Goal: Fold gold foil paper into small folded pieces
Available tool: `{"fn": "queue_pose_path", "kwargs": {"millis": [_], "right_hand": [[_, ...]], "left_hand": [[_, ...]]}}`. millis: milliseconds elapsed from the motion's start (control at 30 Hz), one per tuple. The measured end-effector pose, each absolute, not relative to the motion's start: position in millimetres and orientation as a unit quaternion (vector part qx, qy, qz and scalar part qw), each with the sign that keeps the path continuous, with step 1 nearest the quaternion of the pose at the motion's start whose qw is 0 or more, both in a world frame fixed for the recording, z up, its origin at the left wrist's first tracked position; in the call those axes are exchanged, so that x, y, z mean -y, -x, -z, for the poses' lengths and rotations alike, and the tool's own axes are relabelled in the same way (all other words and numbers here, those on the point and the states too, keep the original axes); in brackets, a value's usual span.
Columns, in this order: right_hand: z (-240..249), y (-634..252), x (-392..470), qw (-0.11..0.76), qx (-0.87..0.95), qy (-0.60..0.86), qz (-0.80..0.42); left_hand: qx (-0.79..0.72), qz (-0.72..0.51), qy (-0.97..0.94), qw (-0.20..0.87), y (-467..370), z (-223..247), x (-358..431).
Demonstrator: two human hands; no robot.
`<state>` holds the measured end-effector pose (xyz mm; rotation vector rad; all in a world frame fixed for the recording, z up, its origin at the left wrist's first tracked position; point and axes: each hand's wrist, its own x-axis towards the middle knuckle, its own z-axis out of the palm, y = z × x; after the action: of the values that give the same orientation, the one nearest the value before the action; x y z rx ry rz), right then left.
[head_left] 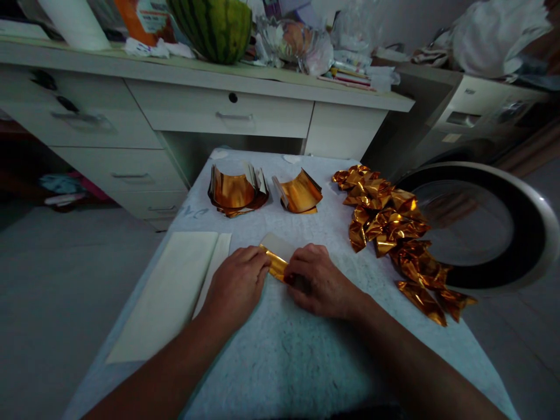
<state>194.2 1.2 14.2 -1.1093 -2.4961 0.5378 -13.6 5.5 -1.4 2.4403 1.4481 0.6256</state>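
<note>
Room interior, dim and cool light.
White desk (266,87) with pale worktop, along the far side; stacked drawers (125,169) at left, bar handles, and one wide central drawer (231,114) with round black lock above an open recess. Washing machine (464,111), grey, at right; round door (472,221) with black ring, open. Cloth-covered tabletop (280,361), light blue, in front. Floor (56,286), grey; wall (402,23), plain, greyish.

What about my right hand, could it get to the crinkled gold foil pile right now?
Probably yes. Only cloth shows between the right hand and the crinkled gold foil pile, though that hand is busy with the small gold strip and would likely have to let go first.
</note>
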Motion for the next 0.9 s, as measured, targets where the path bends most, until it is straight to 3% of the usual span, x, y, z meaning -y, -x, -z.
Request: {"fn": "queue_pose_path", "kwargs": {"millis": [233,633,900], "right_hand": [[-15,-187,4,0.127,0.898,0.384,-0.172],[-25,-204,-1,0.127,0.906,0.341,-0.214],[-26,-210,-3,0.126,0.902,0.332,-0.247]], "left_hand": [[-0.504,-0.203,-0.833,0.102,11,1,-8],[-0.527,-0.204,-0.819,0.1,11,-1,-5],[-0.494,-0.151,-0.856,0.02,12,0,6]]}}
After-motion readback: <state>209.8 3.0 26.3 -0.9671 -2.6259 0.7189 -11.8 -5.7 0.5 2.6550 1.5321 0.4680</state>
